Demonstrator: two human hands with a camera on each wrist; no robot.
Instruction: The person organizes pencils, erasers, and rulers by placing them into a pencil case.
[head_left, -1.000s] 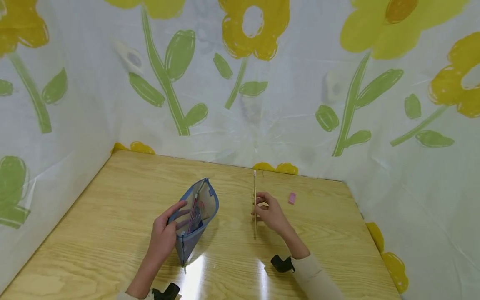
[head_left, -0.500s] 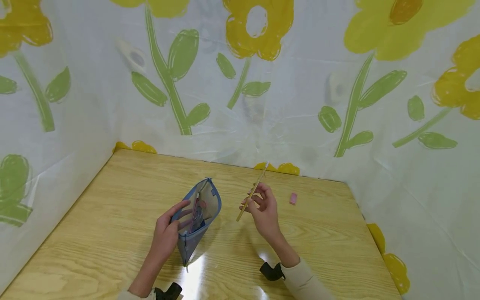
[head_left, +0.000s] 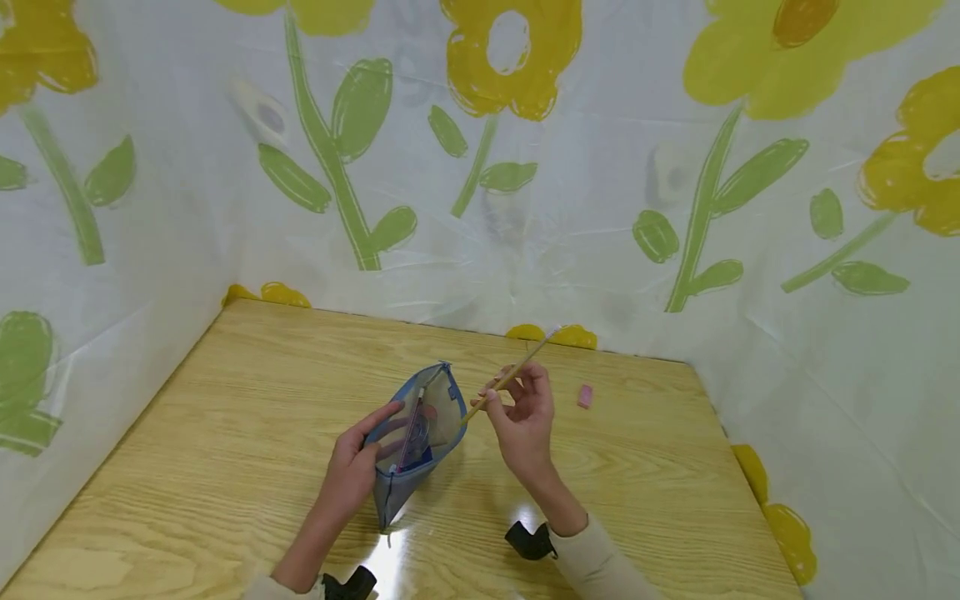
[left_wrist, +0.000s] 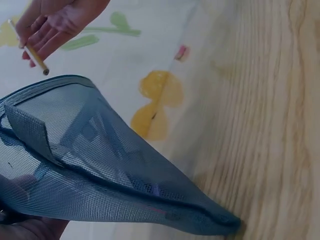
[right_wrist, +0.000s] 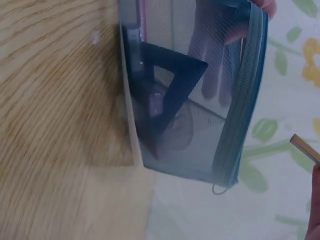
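Note:
A blue zippered mesh pencil pouch (head_left: pixel 401 493) stands with its mouth spread in the head view. My left hand (head_left: pixel 347 473) grips its left side, fingers inside and thumb outside. Through the mesh in the right wrist view, a dark triangular set square (right_wrist: pixel 186 86) is visible. A slim pink pencil (head_left: pixel 410 432) leans inside the pouch. My right hand (head_left: pixel 527 429) pinches a yellow pencil (head_left: pixel 531 353) between thumb and fingers. The pencil slants, its lower end at the pouch's right rim in the head view; whether it touches is unclear.
A small pink eraser (head_left: pixel 585 396) lies on the wooden table (head_left: pixel 652 467), right of my right hand. White sheeting (head_left: pixel 592 250) printed with yellow flowers hangs behind the table and at both sides.
My right hand has lifted the yellow pencil, tilted it and brought it left to the pouch mouth. My left hand has shifted the pouch slightly right. The eraser stays put.

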